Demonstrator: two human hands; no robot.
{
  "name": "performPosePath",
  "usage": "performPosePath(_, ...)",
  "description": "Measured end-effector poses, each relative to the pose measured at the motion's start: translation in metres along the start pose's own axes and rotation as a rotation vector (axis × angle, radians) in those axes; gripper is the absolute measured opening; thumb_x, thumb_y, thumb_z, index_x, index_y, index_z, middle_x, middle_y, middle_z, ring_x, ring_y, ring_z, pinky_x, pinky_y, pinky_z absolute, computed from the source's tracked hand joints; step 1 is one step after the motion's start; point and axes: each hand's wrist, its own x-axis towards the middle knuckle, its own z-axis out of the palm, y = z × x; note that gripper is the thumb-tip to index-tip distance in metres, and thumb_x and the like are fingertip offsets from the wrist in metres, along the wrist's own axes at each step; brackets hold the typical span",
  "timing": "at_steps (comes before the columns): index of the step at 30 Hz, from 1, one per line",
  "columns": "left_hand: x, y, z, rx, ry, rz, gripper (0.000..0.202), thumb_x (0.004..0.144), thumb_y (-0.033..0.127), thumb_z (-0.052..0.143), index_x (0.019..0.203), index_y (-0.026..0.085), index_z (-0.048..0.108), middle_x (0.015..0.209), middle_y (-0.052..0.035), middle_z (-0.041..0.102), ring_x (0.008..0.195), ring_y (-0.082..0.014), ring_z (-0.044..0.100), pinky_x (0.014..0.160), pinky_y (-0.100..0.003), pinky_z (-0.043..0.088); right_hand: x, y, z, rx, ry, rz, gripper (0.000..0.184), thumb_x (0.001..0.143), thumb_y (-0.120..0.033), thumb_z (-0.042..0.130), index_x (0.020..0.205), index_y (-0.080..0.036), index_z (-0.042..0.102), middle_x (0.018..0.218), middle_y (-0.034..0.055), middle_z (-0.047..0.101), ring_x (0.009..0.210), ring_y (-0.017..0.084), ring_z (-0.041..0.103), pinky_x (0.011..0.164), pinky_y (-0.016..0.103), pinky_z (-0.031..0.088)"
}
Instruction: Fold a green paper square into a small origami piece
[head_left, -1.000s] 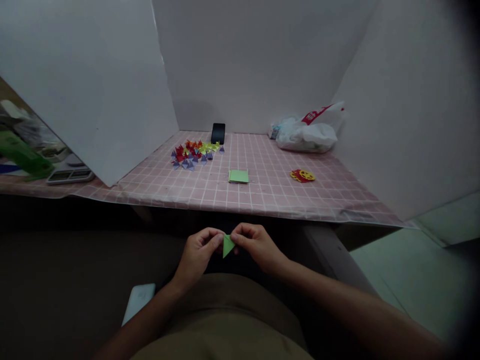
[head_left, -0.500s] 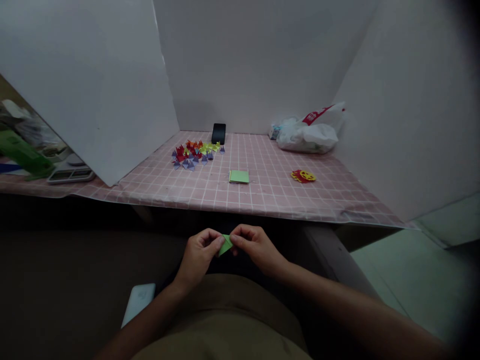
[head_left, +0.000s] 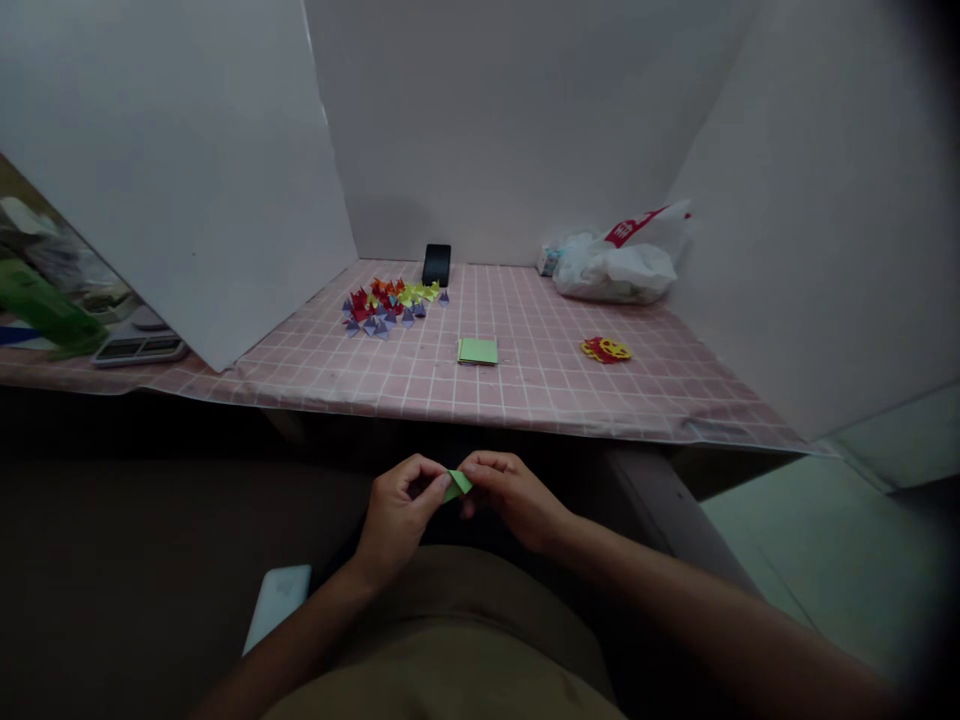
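Observation:
A small folded piece of green paper point(head_left: 457, 486) is held above my lap, just below the table's front edge. My left hand point(head_left: 405, 505) pinches its left side between thumb and index finger. On the other side, the fingers of my right hand point(head_left: 514, 495) are closed at the paper's right corner, with the fingertips partly hidden behind it. A stack of square green paper point(head_left: 478, 351) lies on the table straight ahead. Farther left sits a cluster of small folded paper pieces point(head_left: 386, 305) in red, orange, yellow and purple.
On the pink checked tablecloth point(head_left: 525, 390) lie a black phone point(head_left: 436, 265), a white plastic bag point(head_left: 619, 268) and red and yellow cut-outs point(head_left: 606, 350). White panels point(head_left: 180, 150) enclose the table. Left of them stands a scale point(head_left: 141, 345). A white device point(head_left: 277, 605) rests beside my left forearm.
The green paper has changed shape between my fingers: a flap now slants across its right side, and its lower point no longer hangs as low. Both hands stay in nearly the same place.

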Motion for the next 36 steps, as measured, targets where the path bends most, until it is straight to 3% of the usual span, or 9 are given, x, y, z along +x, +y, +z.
performPosePath(13, -0.0002, -0.0018, -0.0009, 0.169, 0.008, 0.138, 0.018, 0.088, 0.027, 0.058, 0.074, 0.018, 0.064, 0.069, 0.0003, 0.059, 0.065, -0.0132, 0.054, 0.062, -0.024, 0.04, -0.0003, -0.0009, -0.0004, 0.06, 0.012, 0.051, 0.025, 0.076, -0.038, 0.069, 0.073, -0.014, 0.064, 0.063, -0.0008, 0.059, 0.05, 0.011, 0.056, 0.053, 0.026, 0.046)
performPosePath(18, 0.0003, -0.0032, 0.0, 0.195, 0.008, 0.182, 0.016, 0.088, 0.024, 0.058, 0.075, 0.017, 0.065, 0.07, 0.0001, 0.06, 0.065, -0.0129, 0.054, 0.063, -0.024, 0.04, 0.0009, -0.0016, -0.0001, 0.088, 0.018, 0.085, 0.019, 0.07, -0.031, 0.072, 0.073, -0.015, 0.063, 0.062, -0.0017, 0.059, 0.049, 0.011, 0.056, 0.052, 0.027, 0.048)
performPosePath(25, -0.0007, -0.0026, 0.0001, 0.126, 0.041, 0.092, 0.016, 0.085, 0.025, 0.058, 0.073, 0.017, 0.064, 0.068, 0.0007, 0.06, 0.065, -0.0129, 0.054, 0.062, -0.023, 0.041, 0.0008, -0.0017, 0.0023, 0.005, 0.018, 0.057, 0.021, 0.074, -0.033, 0.07, 0.074, -0.014, 0.063, 0.064, -0.0014, 0.059, 0.049, 0.01, 0.055, 0.053, 0.026, 0.047)
performPosePath(36, -0.0005, 0.0015, 0.0004, 0.04, 0.043, -0.033, 0.017, 0.082, 0.028, 0.06, 0.071, 0.016, 0.062, 0.064, 0.0018, 0.058, 0.061, -0.0116, 0.05, 0.058, -0.022, 0.04, -0.0006, -0.0037, 0.0039, -0.286, 0.053, -0.098, 0.023, 0.083, -0.036, 0.063, 0.073, -0.015, 0.064, 0.06, -0.0023, 0.059, 0.053, 0.009, 0.052, 0.058, 0.025, 0.04)
